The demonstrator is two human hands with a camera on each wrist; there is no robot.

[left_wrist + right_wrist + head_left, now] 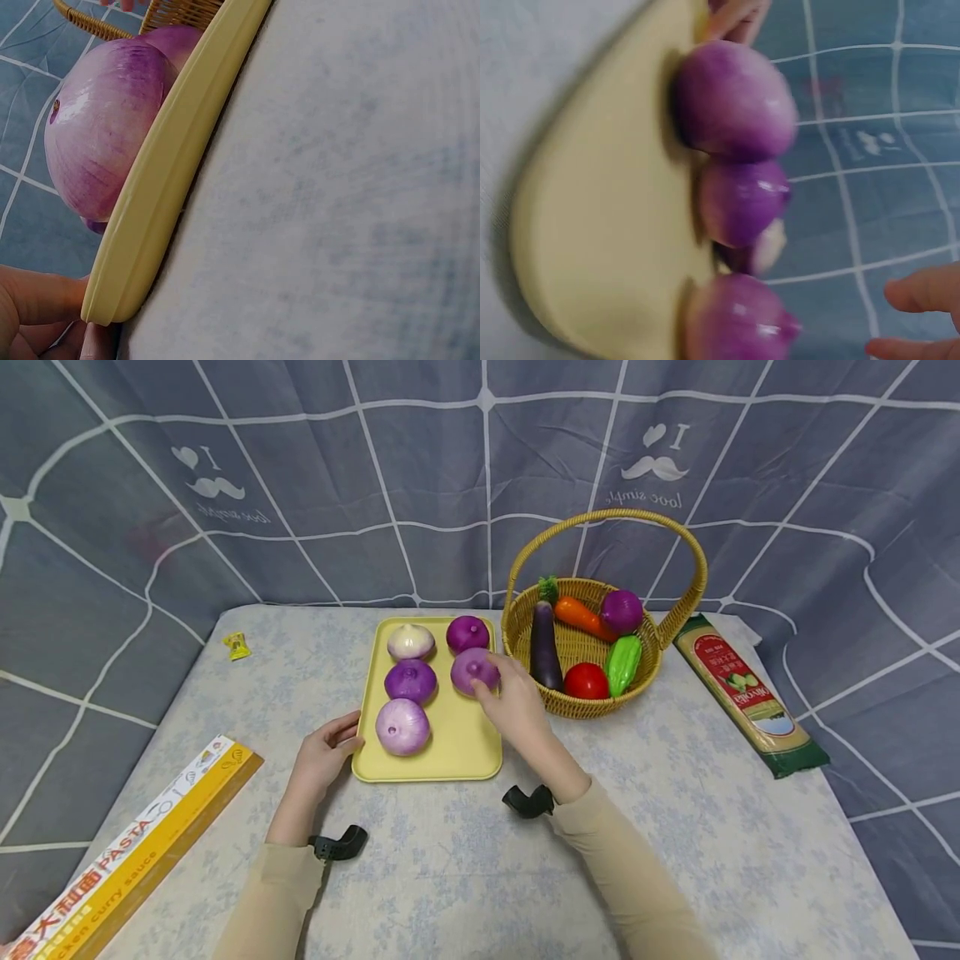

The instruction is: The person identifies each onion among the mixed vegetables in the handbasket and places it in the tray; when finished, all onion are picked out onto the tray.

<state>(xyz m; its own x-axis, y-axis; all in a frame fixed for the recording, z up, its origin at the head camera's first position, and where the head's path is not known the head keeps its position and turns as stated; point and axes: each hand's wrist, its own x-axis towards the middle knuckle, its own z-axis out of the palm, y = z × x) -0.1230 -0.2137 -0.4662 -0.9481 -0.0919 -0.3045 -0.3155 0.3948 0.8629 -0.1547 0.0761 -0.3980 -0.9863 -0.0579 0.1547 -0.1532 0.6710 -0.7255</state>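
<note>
My left hand (321, 760) grips the left edge of a yellow tray (457, 752), thumb and fingers at its rim in the left wrist view. On the tray, the left column has a whitish onion (410, 642), a purple onion (411, 682) and a pale purple onion (402, 727). A dark purple onion (467, 633) sits at the back right, with another purple onion (471, 672) in front of it. My right hand (517, 702) is over this front onion, and the right wrist view shows its fingertips (911, 292) spread apart from it.
Right of the tray stands a wicker basket (517, 639) with a tall handle, holding an eggplant (545, 647), carrot (583, 617), onion (622, 612), tomato (587, 681) and green vegetable (623, 664). A green-ended packet (750, 693) lies far right, a pasta box (142, 852) left, a yellow wrapped candy (237, 646) back left.
</note>
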